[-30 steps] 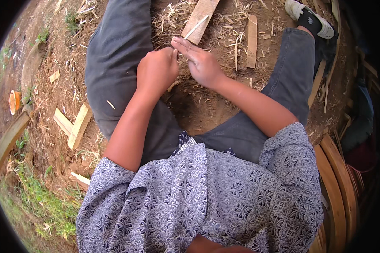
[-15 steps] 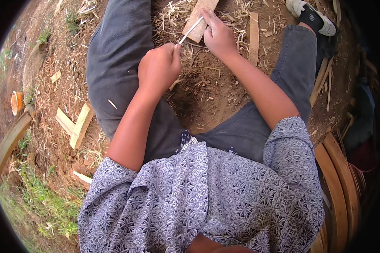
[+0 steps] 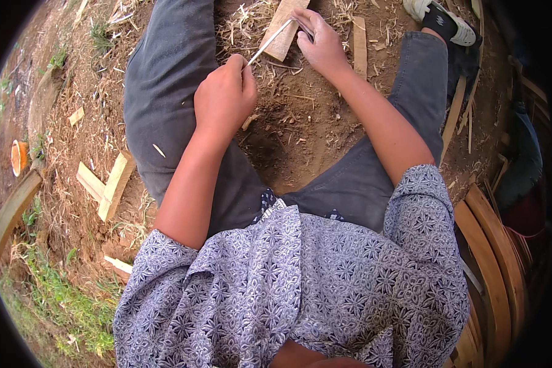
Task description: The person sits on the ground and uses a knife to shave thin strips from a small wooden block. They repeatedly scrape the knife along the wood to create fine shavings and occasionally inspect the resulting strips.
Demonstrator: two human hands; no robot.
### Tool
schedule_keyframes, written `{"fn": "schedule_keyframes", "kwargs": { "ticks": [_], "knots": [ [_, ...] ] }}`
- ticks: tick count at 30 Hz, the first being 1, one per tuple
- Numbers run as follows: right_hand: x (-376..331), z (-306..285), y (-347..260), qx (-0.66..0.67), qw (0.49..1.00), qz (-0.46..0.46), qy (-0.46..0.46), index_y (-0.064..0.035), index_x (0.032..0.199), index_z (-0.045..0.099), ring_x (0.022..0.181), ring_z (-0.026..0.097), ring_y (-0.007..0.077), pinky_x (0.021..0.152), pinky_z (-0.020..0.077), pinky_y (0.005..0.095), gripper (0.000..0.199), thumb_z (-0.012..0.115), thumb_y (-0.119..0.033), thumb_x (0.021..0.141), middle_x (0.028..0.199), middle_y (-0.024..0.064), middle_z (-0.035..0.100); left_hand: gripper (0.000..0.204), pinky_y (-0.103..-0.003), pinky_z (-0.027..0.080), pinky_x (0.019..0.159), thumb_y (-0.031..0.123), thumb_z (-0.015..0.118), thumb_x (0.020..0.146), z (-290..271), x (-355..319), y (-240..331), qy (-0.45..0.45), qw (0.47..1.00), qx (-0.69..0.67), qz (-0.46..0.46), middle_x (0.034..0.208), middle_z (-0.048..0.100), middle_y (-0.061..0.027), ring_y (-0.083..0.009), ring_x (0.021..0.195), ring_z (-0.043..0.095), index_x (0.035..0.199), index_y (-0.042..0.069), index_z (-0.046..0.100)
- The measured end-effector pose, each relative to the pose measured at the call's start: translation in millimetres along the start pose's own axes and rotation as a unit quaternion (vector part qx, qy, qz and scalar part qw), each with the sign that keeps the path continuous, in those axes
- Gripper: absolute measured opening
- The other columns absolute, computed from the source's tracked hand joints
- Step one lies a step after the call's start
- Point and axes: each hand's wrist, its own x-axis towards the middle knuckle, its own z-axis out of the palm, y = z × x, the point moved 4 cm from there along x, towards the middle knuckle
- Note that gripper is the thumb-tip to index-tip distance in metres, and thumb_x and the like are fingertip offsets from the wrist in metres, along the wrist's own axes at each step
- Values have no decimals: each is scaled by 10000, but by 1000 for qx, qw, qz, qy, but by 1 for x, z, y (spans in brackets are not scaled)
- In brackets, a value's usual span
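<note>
A thin pale stick slants between my two hands above the ground. My left hand is closed around its lower, nearer end, over my left thigh. The fingertips of my right hand meet the stick's upper end, and the fingers curl in. Something dark and narrow shows between those fingers and the palm; its kind is hidden. Behind the stick's far end lies a flat wooden board on the ground between my legs.
Wood shavings litter the soil. A narrow wood strip lies right of my right hand. Two crossed wood pieces are on the left, with an orange round object farther out. Curved-looking planks lie at my right side.
Both hands have shifted slightly up and left with the stick. My right fingers have turned and opened somewhat, so the dark narrow thing now shows in them.
</note>
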Motion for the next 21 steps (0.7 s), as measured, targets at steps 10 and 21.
{"fn": "schedule_keyframes", "kwargs": {
  "ticks": [10, 21],
  "knots": [
    [-3, -33, -22, -144, 984, -34, -94, -152, 1321, 721, 1271, 659, 227, 1065, 506, 336, 345, 607, -100, 999, 1415, 97, 669, 190, -507, 494, 682, 220, 600, 1013, -1, -1, -1, 15, 1000, -10, 16, 817, 695, -191, -408, 774, 673, 1048, 61, 697],
    [3, 13, -8, -212, 972, -52, -85, -206, 1418, 650, 1316, 600, 341, 1115, 478, 412, 503, 532, -47, 956, 1518, 87, 573, 222, -438, 472, 613, 201, 570, 1034, 0, 3, -5, -13, 999, -39, -35, 660, 621, -173, -341, 612, 636, 1016, 64, 745]
  ]
}}
